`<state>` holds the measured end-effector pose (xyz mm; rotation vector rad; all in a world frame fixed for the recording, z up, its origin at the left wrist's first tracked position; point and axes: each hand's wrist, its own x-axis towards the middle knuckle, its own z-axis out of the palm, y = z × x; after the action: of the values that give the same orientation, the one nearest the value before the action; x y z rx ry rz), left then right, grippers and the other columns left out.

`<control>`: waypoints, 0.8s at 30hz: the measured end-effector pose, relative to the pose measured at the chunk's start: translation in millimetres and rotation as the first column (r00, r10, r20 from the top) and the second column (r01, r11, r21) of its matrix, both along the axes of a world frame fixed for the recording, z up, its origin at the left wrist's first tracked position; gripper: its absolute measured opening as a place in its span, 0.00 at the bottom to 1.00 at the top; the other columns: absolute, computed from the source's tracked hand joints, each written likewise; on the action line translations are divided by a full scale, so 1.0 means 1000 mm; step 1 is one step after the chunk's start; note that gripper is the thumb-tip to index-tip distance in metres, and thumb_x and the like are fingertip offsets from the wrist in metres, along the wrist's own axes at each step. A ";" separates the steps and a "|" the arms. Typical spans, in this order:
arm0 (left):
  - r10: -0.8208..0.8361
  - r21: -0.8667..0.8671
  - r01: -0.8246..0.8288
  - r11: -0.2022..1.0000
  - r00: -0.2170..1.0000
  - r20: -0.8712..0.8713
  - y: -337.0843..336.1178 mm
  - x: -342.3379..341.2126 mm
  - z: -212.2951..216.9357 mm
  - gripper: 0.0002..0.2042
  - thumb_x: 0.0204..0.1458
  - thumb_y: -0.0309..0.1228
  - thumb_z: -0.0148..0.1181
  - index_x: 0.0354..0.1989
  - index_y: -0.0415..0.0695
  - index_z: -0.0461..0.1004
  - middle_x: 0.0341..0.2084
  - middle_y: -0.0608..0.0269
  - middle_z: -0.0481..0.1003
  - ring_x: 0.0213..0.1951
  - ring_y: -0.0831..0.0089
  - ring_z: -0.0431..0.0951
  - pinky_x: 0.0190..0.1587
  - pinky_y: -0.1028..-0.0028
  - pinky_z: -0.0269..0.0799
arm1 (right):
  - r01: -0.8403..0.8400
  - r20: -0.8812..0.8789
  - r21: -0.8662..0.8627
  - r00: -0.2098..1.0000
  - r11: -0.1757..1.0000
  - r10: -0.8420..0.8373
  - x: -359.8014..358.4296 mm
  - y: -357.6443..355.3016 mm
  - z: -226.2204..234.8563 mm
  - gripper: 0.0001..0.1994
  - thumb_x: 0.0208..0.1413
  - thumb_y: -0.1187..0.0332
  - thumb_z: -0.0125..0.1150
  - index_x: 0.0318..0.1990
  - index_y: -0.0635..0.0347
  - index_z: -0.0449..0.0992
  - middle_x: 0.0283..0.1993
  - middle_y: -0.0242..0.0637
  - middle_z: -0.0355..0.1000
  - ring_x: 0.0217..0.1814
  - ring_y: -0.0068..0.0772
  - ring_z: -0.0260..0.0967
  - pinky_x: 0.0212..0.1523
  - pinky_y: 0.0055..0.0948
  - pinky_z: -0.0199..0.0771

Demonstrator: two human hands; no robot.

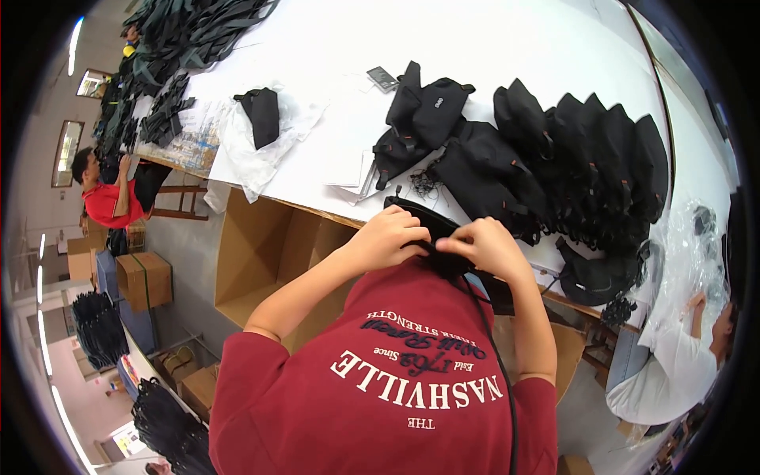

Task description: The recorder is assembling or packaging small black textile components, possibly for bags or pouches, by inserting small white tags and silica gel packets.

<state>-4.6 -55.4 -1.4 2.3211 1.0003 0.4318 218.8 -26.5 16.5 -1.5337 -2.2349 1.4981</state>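
Observation:
At the table's front edge, close to my body, both my hands are on a black fabric pouch (418, 210). My left hand (386, 240) is closed on its near left side, fingers curled over the edge. My right hand (481, 244) pinches it at the right, thumb pointing inward. The lower part of the pouch is hidden behind my hands and shirt. Just beyond lies a tangle of thin black cords (425, 185). A pile of similar black pouches (431, 111) sits beyond that, with another black pouch (491, 170) to its right.
A row of black pouches (594, 150) fills the table's right side. Paper sheets (352, 178) and a pouch (263, 115) on clear plastic (237, 150) lie left. Black straps (190, 36) are heaped far left. A cardboard box (253, 261) stands below the edge. Co-workers are at left and right.

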 end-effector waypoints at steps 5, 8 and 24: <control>-0.032 -0.055 0.034 0.998 0.999 0.036 0.009 -0.009 -0.006 0.08 0.44 0.32 0.63 0.30 0.45 0.73 0.25 0.65 0.71 0.33 0.68 0.70 0.41 0.70 0.63 | -0.155 0.023 0.058 0.988 0.986 0.154 -0.005 -0.003 0.006 0.15 0.38 0.56 0.70 0.30 0.56 0.82 0.19 0.41 0.72 0.23 0.40 0.72 0.28 0.33 0.70; 0.146 -0.252 -0.078 0.965 0.953 0.265 0.022 -0.019 -0.018 0.07 0.49 0.32 0.61 0.32 0.43 0.73 0.33 0.62 0.73 0.41 0.66 0.72 0.46 0.71 0.65 | -0.130 0.019 0.140 0.992 0.982 0.128 -0.010 -0.002 0.001 0.13 0.40 0.57 0.68 0.29 0.56 0.81 0.17 0.41 0.69 0.21 0.41 0.70 0.26 0.35 0.68; 0.771 -0.059 -0.769 0.637 0.634 0.055 0.246 -0.187 -0.140 0.13 0.50 0.35 0.57 0.40 0.41 0.73 0.37 0.52 0.76 0.43 0.60 0.74 0.48 0.64 0.67 | 0.052 0.036 0.237 0.997 0.970 -0.063 -0.063 0.024 0.007 0.13 0.41 0.60 0.70 0.29 0.60 0.80 0.14 0.42 0.67 0.14 0.37 0.65 0.19 0.30 0.62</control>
<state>-191.9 190.2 -141.8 1.7044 1.9388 0.8158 155.7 -2.1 23.4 -1.5560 -2.2728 1.1449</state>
